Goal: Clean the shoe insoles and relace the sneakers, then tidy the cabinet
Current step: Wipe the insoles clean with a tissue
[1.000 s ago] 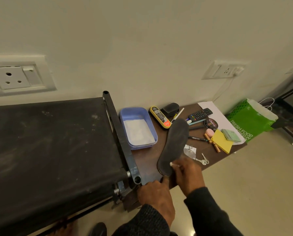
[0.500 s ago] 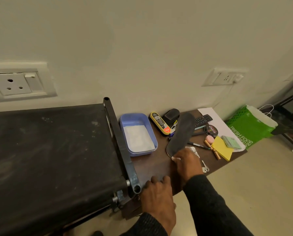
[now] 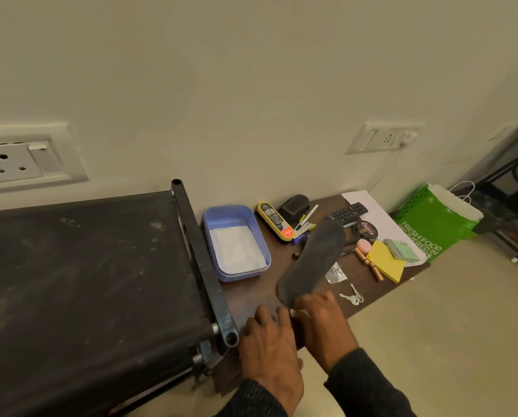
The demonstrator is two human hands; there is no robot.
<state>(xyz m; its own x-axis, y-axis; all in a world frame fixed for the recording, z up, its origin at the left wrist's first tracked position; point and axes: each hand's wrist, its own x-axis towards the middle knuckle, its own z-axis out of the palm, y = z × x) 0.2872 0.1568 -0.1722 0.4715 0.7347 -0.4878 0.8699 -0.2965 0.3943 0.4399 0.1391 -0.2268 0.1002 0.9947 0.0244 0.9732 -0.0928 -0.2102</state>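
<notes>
A matt dark foam-like insole [image 3: 313, 260] lies over a smooth brown wooden tabletop [image 3: 263, 299], beside a glossy lavender plastic tub [image 3: 236, 212] and scuffed black metal frame [image 3: 202, 263].

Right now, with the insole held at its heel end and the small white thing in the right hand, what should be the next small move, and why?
Probably wipe along the dark insole with the small white piece, perhaps a wipe or swab, pinched in the right hand. That hand sits at the insole's near end. The left hand lies open on the brown table beside it and could steady the near end.
</notes>
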